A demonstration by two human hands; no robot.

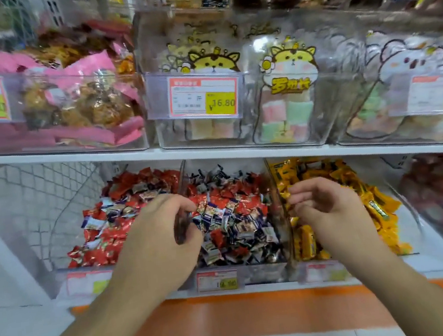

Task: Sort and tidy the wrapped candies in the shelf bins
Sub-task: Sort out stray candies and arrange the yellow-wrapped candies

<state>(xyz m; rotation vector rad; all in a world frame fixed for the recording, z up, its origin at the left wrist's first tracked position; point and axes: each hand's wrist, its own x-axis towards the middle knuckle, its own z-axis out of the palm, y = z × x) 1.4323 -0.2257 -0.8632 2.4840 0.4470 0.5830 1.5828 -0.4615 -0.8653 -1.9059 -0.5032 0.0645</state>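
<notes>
Left hand (156, 238) hovers over the divider between red candy bin (115, 227) and mixed red-and-navy bin (236, 222), fingers curled; contents cannot be told. Right hand (330, 210), loosely curled, holds nothing visible beside yellow candies (357, 178). Risk: a careless scoop spills wrappers across dividers.

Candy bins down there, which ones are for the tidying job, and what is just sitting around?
For the job:
left hand
right hand
bin of red candies
bin of mixed red and blue candies
bin of yellow candies

Just sitting there:
pink snack bags
marshmallow packs
16.80 price tag
</notes>
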